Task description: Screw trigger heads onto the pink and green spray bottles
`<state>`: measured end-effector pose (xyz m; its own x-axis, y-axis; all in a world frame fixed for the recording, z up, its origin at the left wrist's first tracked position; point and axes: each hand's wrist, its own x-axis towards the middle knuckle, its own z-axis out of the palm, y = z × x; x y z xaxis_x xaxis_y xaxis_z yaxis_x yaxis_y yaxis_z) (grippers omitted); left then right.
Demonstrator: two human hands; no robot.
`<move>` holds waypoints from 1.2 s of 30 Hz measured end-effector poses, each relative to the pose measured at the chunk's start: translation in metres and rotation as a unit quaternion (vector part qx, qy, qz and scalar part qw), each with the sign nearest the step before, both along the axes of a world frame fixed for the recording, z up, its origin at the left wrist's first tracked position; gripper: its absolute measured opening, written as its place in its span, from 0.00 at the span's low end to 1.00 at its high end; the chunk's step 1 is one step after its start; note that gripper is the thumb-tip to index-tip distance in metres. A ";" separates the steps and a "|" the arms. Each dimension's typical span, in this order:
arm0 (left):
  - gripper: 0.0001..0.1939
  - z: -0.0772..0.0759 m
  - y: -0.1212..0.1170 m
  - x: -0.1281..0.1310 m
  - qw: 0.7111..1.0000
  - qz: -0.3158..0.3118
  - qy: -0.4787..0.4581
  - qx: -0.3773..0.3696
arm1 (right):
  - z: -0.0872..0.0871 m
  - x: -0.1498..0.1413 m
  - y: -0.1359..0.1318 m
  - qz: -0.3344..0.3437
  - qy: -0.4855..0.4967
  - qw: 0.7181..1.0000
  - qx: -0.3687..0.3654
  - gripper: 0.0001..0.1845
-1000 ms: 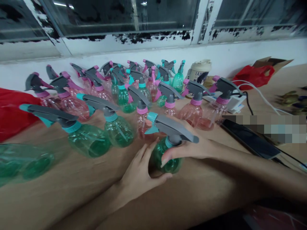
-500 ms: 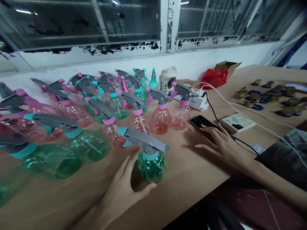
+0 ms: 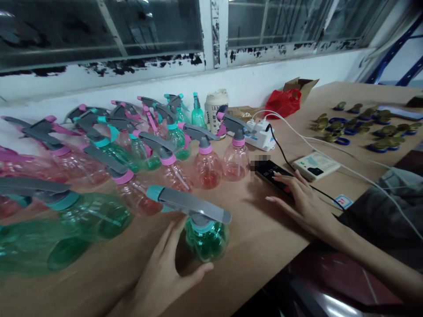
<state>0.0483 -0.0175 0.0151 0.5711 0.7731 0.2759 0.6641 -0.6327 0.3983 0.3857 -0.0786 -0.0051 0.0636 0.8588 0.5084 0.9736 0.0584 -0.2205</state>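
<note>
A green spray bottle with a grey and turquoise trigger head stands upright near the table's front edge. My left hand curves round its lower left side, thumb in front, with the fingertips partly hidden behind the bottle. My right hand lies with fingers stretched out over a black phone, fingertips on or just above its lit screen, where white digits show. Behind the green bottle stand pink spray bottles with grey and pink heads.
More pink and green bottles crowd the left. Behind the phone sit a power strip, a paper cup and a red bag. A white box, cables and several gold-coloured pieces with blue rings lie at right.
The phone screen was dark and now shows digits, with my right hand still at it. My view has shifted right. My left hand remains round the green bottle.
</note>
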 end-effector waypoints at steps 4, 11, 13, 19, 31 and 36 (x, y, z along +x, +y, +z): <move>0.37 0.001 0.001 -0.001 1.000 0.007 0.003 -0.001 | 0.007 0.010 -0.009 -0.064 0.066 0.996 -0.007 0.30; 0.40 -0.003 0.002 -0.004 1.000 0.007 -0.004 -0.001 | 0.010 0.014 -0.011 -0.093 0.096 0.991 -0.025 0.32; 0.40 -0.005 0.002 -0.004 1.000 0.003 -0.009 0.001 | 0.010 0.009 -0.010 -0.086 0.099 0.991 -0.033 0.32; 0.43 -0.003 0.000 -0.004 1.000 -0.011 -0.007 -0.008 | 0.015 -0.012 -0.013 -0.022 0.129 0.989 -0.064 0.26; 0.51 0.012 -0.008 -0.014 0.994 -0.041 -0.008 -0.100 | 0.072 -0.120 0.042 0.395 0.299 0.860 -0.119 0.45; 0.51 0.014 -0.009 -0.036 0.995 -0.017 -0.004 -0.096 | 0.082 -0.148 0.056 0.423 0.349 0.831 -0.097 0.36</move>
